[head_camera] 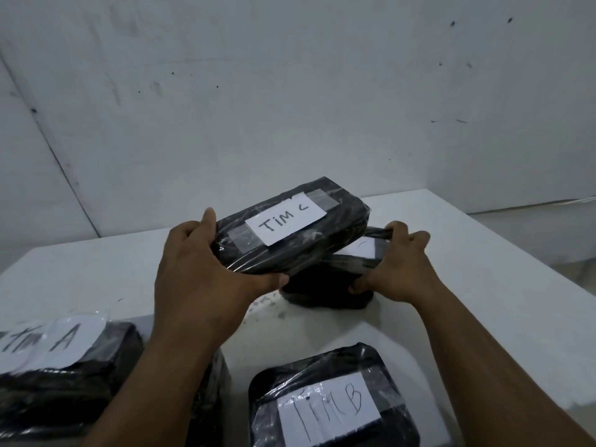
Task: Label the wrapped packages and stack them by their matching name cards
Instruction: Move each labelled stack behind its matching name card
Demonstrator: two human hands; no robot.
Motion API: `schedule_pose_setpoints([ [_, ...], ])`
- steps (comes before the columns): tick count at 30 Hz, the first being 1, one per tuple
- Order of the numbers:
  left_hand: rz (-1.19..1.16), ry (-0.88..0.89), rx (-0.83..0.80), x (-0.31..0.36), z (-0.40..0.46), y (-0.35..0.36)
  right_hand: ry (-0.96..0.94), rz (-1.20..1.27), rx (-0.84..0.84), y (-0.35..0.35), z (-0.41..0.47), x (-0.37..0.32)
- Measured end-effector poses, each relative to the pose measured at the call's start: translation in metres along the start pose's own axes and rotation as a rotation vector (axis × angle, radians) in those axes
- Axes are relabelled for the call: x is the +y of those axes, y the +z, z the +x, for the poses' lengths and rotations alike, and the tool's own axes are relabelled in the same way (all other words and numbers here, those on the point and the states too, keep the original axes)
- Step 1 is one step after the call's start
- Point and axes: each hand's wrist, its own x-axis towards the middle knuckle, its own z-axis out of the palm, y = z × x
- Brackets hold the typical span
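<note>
At the far middle of the worktop [451, 269]: two black film-wrapped packages, one tilted over the other.
Upper package [292, 230]: lifted and tilted, its right end resting on or just above the lower package [329, 285]; which, I cannot tell. It carries a white label reading "TIM C" [285, 219], taped at both ends.
Left hand [206, 272]: clamped on the upper package's near-left end, thumb under the front edge, fingers curled over the top corner.
Right hand [400, 269]: pinching the right end of the lower package, fingers over its top edge, thumb low on its side.
Nearer stacks: the "TIM A" stack [71, 366] at lower left and the "TIM B" package [332, 404] at lower middle, both lying on the worktop.
Handling, as I judge it: the package keeps its block shape in one hand, so fairly stiff and not heavy. The glossy film looks slippery and puckers at the edges.
Where to hold: by the short ends or under the long edge, off the paper label, which could smudge or peel.
Hidden or unclear: the lower package's label is mostly covered, only a white corner with a faint mark showing. The contents are unseen. The "TIM A" label is blurred and cut by the frame edge, and the left forearm hides part of that stack. No separate name cards can be made out.
</note>
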Motion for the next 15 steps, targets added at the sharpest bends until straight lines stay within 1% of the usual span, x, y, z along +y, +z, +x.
schedule_pose_setpoints([
  [2, -0.004, 0.003, -0.023, 0.0, -0.003, 0.001, 0.073, 0.063, 0.114, -0.002, 0.002, 0.0],
  [4, -0.003, -0.003, -0.046, 0.0, -0.005, 0.003, 0.121, 0.106, 0.193, -0.006, 0.005, -0.002],
  [10, 0.066, 0.004, -0.143, -0.008, -0.006, 0.005, 0.134, 0.168, 0.363, -0.017, 0.014, -0.008],
  [13, 0.075, 0.014, -0.203, -0.014, -0.006, 0.01, 0.145, 0.205, 0.361, -0.025, 0.016, -0.015],
  [15, 0.057, 0.025, -0.237, -0.017, -0.006, 0.015, 0.133, 0.243, 0.274, -0.032, 0.017, -0.018],
])
